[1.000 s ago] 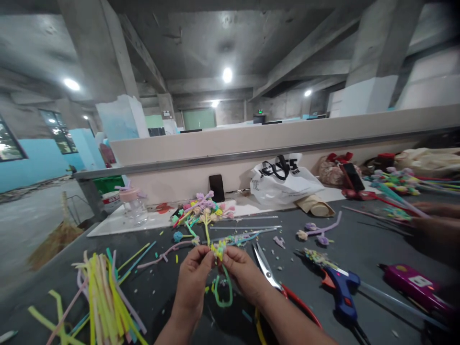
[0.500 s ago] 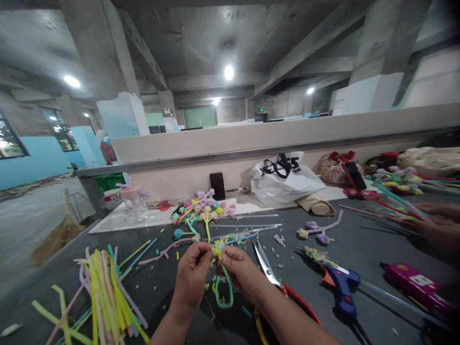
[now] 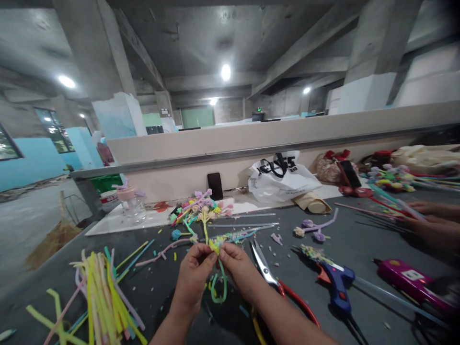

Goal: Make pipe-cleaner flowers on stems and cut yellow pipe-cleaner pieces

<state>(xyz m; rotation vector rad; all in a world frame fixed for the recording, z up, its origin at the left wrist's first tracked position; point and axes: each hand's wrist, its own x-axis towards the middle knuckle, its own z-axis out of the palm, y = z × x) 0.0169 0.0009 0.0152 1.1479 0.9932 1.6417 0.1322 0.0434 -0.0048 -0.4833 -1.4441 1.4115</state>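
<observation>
My left hand [image 3: 192, 277] and my right hand [image 3: 240, 270] meet above the dark table [image 3: 359, 239], fingertips pinched together. Between them they hold a small pipe-cleaner flower [image 3: 214, 245] with a yellow head, and its green stem [image 3: 219, 290] curls down in a loop below my hands. Both hands are closed on it. Red-handled scissors [image 3: 273, 282] lie just right of my right hand. A bunch of finished pipe-cleaner flowers [image 3: 201, 207] lies beyond my hands.
A pile of loose pipe cleaners [image 3: 98, 299] sits at the left. A blue glue gun [image 3: 336, 282] and a magenta one [image 3: 408, 280] lie at the right. Another person's hands [image 3: 429, 218] work at the far right. A white bag [image 3: 282, 177], a phone [image 3: 214, 186] and a jar [image 3: 130, 203] stand behind.
My hands have drawn a little closer together around the flower head and the green loop has shifted slightly left. The view has tilted a little.
</observation>
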